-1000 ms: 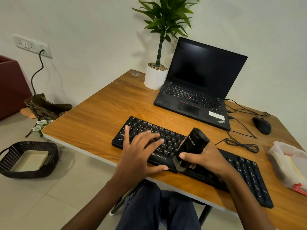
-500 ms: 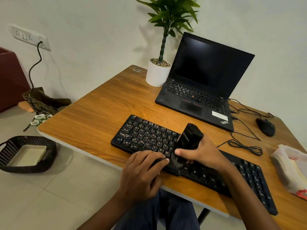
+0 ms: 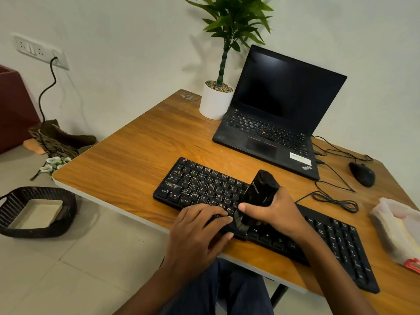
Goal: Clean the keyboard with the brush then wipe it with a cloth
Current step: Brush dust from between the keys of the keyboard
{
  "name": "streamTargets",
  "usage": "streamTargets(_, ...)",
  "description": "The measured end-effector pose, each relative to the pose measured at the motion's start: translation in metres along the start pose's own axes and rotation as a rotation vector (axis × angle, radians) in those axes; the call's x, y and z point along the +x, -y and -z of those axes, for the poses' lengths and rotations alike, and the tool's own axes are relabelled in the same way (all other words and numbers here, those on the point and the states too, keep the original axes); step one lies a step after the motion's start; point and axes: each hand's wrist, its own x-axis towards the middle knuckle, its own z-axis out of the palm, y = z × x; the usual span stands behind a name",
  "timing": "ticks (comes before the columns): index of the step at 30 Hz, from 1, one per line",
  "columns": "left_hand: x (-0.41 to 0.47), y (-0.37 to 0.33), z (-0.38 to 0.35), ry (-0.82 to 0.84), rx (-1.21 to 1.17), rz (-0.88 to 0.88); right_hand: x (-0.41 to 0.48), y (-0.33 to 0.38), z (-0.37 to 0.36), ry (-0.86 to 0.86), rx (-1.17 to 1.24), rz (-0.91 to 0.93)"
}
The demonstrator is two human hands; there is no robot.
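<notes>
left hand (image 3: 200,230) palm-down, fingers bent over the near edge of the keyboard (image 3: 200,185), thumb on its front; right hand (image 3: 276,212) wrapped round the brush (image 3: 261,189), thumb across it.

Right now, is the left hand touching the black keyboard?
Touching. The head view shows the left hand with fingers curled over the front keys of the keyboard and the thumb against its front edge, no gap.

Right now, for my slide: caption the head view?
Right hand holds brush to the keyboard; left hand grips its front edge.
</notes>
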Motion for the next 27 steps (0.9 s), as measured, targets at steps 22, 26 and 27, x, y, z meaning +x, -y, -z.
streamTargets(22,0.000,0.000,0.000,-0.020,-0.014,0.010,0.059,-0.013,0.004,-0.307,-0.136,-0.058)
streamTargets(26,0.000,0.000,0.000,-0.020,-0.016,0.008,0.069,-0.017,0.000,-0.343,-0.077,-0.071)
streamTargets(27,0.000,0.000,0.000,-0.020,-0.018,0.008,0.067,-0.017,0.000,-0.293,-0.067,-0.073)
